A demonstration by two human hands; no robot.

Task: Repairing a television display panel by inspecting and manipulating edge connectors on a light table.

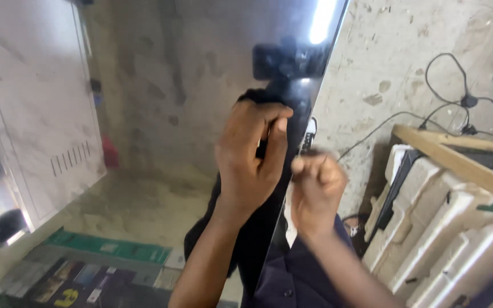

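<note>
Glossy black panel (201, 114) standing upright, right edge running top to bottom, left hand (250, 154) gripping it

Foam blocks (446, 228), wooden batten (457, 162), cables (457, 102).

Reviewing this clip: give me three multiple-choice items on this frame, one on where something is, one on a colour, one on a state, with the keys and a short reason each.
1. Where do the white foam blocks lie?
A. At the right of the view, under a wooden bar
B. On top of the glossy panel
C. In the left hand

2. What colour is the cable on the concrete floor?
A. Red
B. Black
C. Yellow

3. How is the right hand held?
A. Flat, palm open
B. Closed in a fist by the panel's edge
C. Out of view

Answers:
1 A: the foam sits at the right, below the wooden bar.
2 B: the cable runs dark across the pale floor.
3 B: its fingers are curled shut beside the glossy panel, near the left hand.
</note>
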